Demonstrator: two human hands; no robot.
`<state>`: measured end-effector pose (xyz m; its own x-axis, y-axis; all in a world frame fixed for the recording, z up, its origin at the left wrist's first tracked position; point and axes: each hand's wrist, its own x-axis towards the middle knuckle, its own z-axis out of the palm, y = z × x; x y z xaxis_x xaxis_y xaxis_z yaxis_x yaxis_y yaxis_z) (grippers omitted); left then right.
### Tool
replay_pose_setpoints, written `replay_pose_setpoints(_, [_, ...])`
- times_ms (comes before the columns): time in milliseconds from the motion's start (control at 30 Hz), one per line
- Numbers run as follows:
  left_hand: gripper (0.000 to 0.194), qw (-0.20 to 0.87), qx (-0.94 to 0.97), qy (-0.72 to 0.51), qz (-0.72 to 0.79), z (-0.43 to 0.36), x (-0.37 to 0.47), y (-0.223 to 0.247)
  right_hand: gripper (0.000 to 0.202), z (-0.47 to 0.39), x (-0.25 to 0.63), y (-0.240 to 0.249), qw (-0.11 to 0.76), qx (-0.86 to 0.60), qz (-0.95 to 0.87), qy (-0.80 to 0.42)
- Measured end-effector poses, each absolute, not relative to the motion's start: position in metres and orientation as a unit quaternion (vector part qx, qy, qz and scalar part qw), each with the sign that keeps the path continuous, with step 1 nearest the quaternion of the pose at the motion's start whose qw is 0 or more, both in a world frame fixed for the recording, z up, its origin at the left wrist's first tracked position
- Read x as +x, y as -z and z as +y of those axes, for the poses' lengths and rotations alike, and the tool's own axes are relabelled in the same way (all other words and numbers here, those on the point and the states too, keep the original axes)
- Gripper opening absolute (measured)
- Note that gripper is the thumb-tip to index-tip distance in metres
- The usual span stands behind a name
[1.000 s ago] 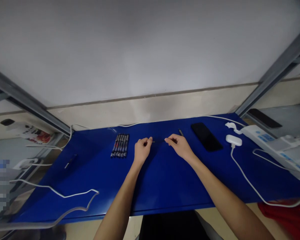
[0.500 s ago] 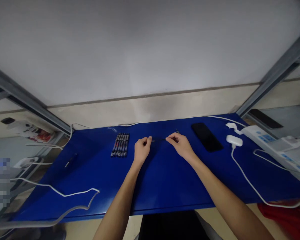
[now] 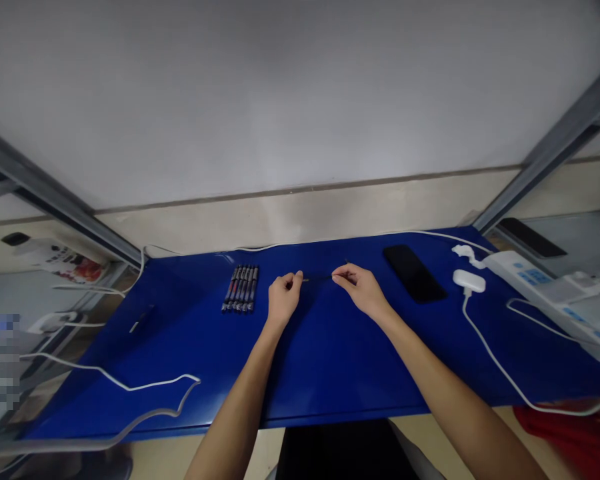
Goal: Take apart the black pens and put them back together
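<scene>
Both hands are raised a little over the middle of the blue table. My left hand [image 3: 284, 293] is closed in a pinch, and a thin pen part [image 3: 306, 280] pokes out of it to the right. My right hand [image 3: 357, 285] pinches a thin dark piece [image 3: 329, 277] that points at the left hand; its details are too small to tell. A small dark tip shows behind the right fingers. Left of my hands, several dark pens [image 3: 240, 289] lie side by side in a row.
A black phone [image 3: 414, 273] lies right of my hands. Beyond it are a white earphone case [image 3: 469, 281] on a cable and a white power strip [image 3: 545, 287]. At the left lie a small dark object [image 3: 141, 320] and a white cable [image 3: 130, 388]. A wall [image 3: 300, 220] stands behind.
Both hands stay in nearly the same place. The dark tip behind my right fingers has shifted slightly to the left.
</scene>
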<state>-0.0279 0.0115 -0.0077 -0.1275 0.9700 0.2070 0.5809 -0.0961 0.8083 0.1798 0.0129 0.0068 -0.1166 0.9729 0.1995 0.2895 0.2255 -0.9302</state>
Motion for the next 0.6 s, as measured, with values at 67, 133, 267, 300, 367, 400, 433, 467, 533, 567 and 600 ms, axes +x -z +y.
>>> replay_pose_setpoints(67, [0.05,0.237,0.613,-0.412,0.631,0.012,-0.028,0.0092,0.022,0.0126,0.1808,-0.0071,0.439,-0.499,-0.641,-0.384])
replay_pose_setpoints(133, [0.049,0.237,0.613,-0.413,0.631,0.0121,-0.0276,0.0099,0.035,0.0113,0.1815,-0.0089,0.416,-0.52,-0.645,-0.376])
replay_pose_setpoints(267, [0.049,0.234,0.615,-0.411,0.631,0.0122,-0.028,0.0098,0.039,0.0098,0.1813,-0.0119,0.389,-0.524,-0.664,-0.366])
replay_pose_setpoints(300, [0.049,0.234,0.612,-0.412,0.633,0.0123,-0.0285,0.0097,0.033,0.01,0.181,-0.012,0.393,-0.513,-0.668,-0.368])
replay_pose_setpoints(367, [0.049,0.232,0.605,-0.415,0.639,0.0126,-0.0298,0.0093,0.02,0.0108,0.1804,-0.0113,0.411,-0.492,-0.668,-0.379])
replay_pose_setpoints(400, [0.049,0.231,0.602,-0.416,0.641,0.0126,-0.0304,0.0092,0.016,0.011,0.1802,-0.0109,0.418,-0.487,-0.663,-0.386])
replay_pose_setpoints(433, [0.049,0.23,0.599,-0.418,0.643,0.0126,-0.0308,0.009,0.016,0.0111,0.1801,-0.0105,0.419,-0.486,-0.659,-0.393])
replay_pose_setpoints(467, [0.05,0.231,0.597,-0.419,0.644,0.0125,-0.0311,0.0088,0.017,0.011,0.1802,-0.0102,0.416,-0.489,-0.654,-0.399])
replay_pose_setpoints(533, [0.05,0.232,0.595,-0.418,0.646,0.0122,-0.0311,0.0085,0.026,0.0102,0.1803,-0.01,0.401,-0.5,-0.649,-0.41])
replay_pose_setpoints(567, [0.05,0.232,0.595,-0.417,0.646,0.0121,-0.0309,0.0084,0.033,0.0098,0.1803,-0.0099,0.392,-0.507,-0.649,-0.41])
replay_pose_setpoints(600, [0.05,0.232,0.597,-0.416,0.646,0.012,-0.0306,0.0083,0.039,0.0094,0.1801,-0.0096,0.384,-0.511,-0.651,-0.408])
